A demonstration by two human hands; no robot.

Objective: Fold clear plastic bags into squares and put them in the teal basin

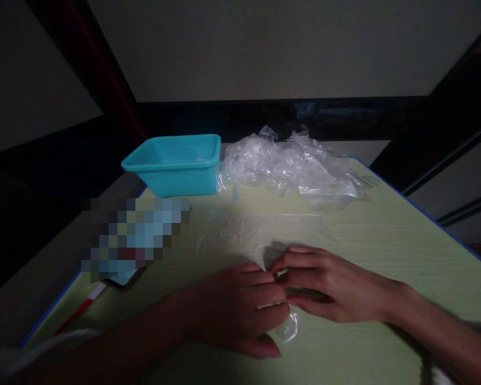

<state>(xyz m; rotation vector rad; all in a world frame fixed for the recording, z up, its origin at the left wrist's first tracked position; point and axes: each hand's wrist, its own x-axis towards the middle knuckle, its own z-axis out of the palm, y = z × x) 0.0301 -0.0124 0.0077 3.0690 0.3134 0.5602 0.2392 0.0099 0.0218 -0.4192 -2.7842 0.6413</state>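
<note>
A thin clear plastic bag (284, 229) lies flat on the table in front of me, and its near end runs under my fingers. My left hand (250, 307) is closed on that near end, fingers bent and pressed together. Right beside it, my right hand (331, 283) pinches the plastic with curled fingers, touching the left fingertips. Below the fingers a small shiny loop of clear plastic (291, 329) pokes out; what it belongs to is partly hidden. More faint, crinkled clear film (228, 230) spreads to the left of the bag.
A turquoise plastic basin (180, 182) stands at the table's back left. Beside it is a heap of crumpled clear plastic bags (280, 160). A phone (126, 275), mostly blurred out, and a red-and-white pen (84, 307) lie left. The pale table (385, 235) has blue edging.
</note>
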